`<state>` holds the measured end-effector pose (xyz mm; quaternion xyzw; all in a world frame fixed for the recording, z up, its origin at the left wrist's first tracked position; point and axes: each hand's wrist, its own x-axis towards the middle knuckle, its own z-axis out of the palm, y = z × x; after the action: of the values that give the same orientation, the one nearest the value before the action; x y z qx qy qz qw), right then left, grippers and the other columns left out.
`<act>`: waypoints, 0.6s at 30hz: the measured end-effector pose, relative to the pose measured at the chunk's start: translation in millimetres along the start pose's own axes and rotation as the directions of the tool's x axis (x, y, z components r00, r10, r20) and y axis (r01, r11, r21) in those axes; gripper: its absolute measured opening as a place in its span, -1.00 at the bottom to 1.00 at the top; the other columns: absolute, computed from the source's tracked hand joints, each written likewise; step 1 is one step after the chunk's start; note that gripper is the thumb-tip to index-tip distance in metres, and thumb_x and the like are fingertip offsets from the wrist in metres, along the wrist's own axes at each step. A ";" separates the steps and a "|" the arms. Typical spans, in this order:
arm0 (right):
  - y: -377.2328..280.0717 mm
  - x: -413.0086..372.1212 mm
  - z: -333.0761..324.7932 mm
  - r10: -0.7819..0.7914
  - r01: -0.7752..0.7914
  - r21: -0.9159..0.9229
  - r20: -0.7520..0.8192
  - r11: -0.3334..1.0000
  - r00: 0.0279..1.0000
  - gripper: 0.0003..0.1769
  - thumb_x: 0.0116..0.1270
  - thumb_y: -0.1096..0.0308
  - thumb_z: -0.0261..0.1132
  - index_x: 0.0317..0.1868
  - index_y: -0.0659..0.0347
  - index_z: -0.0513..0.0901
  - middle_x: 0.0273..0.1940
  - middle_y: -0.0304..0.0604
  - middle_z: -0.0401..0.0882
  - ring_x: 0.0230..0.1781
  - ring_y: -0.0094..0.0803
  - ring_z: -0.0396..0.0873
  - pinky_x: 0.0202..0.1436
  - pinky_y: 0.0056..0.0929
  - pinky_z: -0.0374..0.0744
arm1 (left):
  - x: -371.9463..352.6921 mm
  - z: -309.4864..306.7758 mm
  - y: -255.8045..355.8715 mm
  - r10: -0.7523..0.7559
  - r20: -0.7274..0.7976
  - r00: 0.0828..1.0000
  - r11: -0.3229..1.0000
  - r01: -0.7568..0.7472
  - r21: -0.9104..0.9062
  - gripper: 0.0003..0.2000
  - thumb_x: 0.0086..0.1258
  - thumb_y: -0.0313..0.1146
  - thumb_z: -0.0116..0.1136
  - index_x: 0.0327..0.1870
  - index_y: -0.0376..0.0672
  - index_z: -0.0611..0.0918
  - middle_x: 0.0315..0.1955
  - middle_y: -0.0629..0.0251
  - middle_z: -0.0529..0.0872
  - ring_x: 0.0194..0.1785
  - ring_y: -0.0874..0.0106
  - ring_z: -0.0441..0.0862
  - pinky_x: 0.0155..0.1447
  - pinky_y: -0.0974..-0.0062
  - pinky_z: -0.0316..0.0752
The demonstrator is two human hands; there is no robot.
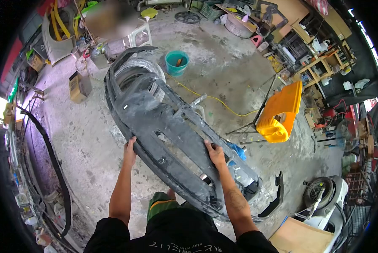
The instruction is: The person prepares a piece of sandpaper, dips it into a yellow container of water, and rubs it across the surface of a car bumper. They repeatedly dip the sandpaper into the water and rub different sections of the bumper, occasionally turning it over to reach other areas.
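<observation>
A large dark grey car bumper cover (144, 116), scuffed and dusty, lies slantwise in front of my body in the head view. My left hand (130, 151) grips its near-left edge, thumb on top and the other fingers mostly hidden beneath. Further right, my right hand (215, 155) is closed around the bar beside a long slot in the bumper. Through and behind the bumper's far end shows a round, tyre-like support (142, 69). Some blue material (238, 152) peeks out just beyond my right hand.
A teal bucket (177, 63) stands past the bumper. An orange panel (281, 114) rests on a black stand at right, with a yellow cable (222, 103) across the floor. A cardboard box (77, 87) stands left. A black curved trim piece (277, 196) lies near right.
</observation>
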<state>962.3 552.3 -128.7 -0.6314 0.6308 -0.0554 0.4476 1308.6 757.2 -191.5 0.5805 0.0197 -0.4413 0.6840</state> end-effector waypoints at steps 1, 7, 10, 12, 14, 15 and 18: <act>-10.0 -2.6 -8.2 0.032 -0.031 -0.035 0.036 0.999 0.999 -0.14 0.34 -0.50 0.09 0.06 0.17 0.76 -0.02 0.24 0.72 0.16 0.09 0.63 0.35 -0.06 0.39 | 3.2 2.9 3.2 -0.005 0.010 1.000 1.000 0.004 0.020 -0.28 0.25 0.05 0.37 0.21 -0.44 0.51 0.09 0.08 0.61 0.18 0.25 0.58 0.24 0.26 0.49; 8.8 17.6 20.4 -0.055 0.032 -0.175 -0.130 0.984 0.990 -0.11 0.39 -0.46 0.01 0.01 0.31 0.74 -0.06 0.33 0.70 0.12 0.14 0.63 0.23 -0.05 0.51 | 6.5 21.8 14.2 0.031 -0.082 0.996 0.907 0.006 0.421 -0.15 0.27 0.33 0.25 0.03 -0.54 0.58 -0.42 -0.07 0.71 -0.58 0.16 0.71 -0.47 0.33 0.74; 3.5 14.5 21.7 0.006 -0.029 -0.149 -0.154 0.988 0.988 -0.08 0.41 -0.48 -0.07 0.00 0.30 0.74 -0.02 0.31 0.69 0.15 0.18 0.62 0.25 -0.03 0.51 | 8.1 25.4 7.9 -0.002 -0.075 0.997 0.865 0.040 0.500 -0.01 0.25 0.45 0.13 0.21 -0.56 0.49 -0.06 -0.16 0.70 -0.29 0.12 0.79 -0.36 0.27 0.77; -3.7 9.2 20.0 -0.018 0.004 -0.201 -0.067 0.980 0.998 -0.06 0.42 -0.48 -0.07 0.04 0.34 0.71 0.02 0.30 0.68 0.17 0.19 0.60 0.29 -0.02 0.49 | 13.8 21.6 3.0 0.005 -0.060 0.998 0.880 0.024 0.474 0.00 0.21 0.46 0.17 0.21 -0.54 0.50 -0.09 -0.10 0.71 -0.25 0.14 0.78 -0.34 0.28 0.75; -0.3 -0.4 6.0 -0.002 -0.011 -0.204 -0.063 0.979 0.998 -0.08 0.43 -0.45 -0.05 0.08 0.35 0.69 0.06 0.29 0.66 0.20 0.18 0.58 0.32 -0.02 0.47 | 11.9 21.8 5.5 -0.040 -0.064 0.997 0.877 0.066 0.477 -0.02 0.18 0.49 0.18 0.20 -0.44 0.53 -0.12 -0.01 0.72 -0.31 0.22 0.75 -0.41 0.39 0.68; 5.1 -11.1 6.7 -0.169 0.143 -0.197 -0.119 0.970 0.978 -0.16 0.45 -0.36 0.03 0.14 0.35 0.65 0.14 0.28 0.61 0.24 0.17 0.54 0.35 -0.04 0.45 | 11.9 19.0 4.7 -0.070 -0.042 0.997 0.882 0.081 0.464 -0.02 0.18 0.51 0.18 0.20 -0.43 0.53 -0.11 0.02 0.73 -0.31 0.24 0.74 -0.39 0.38 0.66; 29.5 -58.6 -1.5 -0.411 0.383 -0.150 -0.268 0.911 0.872 -0.30 0.47 -0.18 0.17 0.22 0.35 0.60 0.23 0.27 0.53 0.29 0.18 0.47 0.37 -0.04 0.43 | 10.4 13.7 1.2 -0.098 -0.014 0.995 0.898 0.094 0.430 -0.03 0.20 0.52 0.15 0.20 -0.40 0.53 -0.10 0.09 0.73 -0.33 0.27 0.71 -0.36 0.37 0.63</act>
<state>927.8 607.0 -117.6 -0.7521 0.5489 -0.2100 0.2982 1309.1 740.0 -191.7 0.7136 -0.0523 -0.4702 0.5167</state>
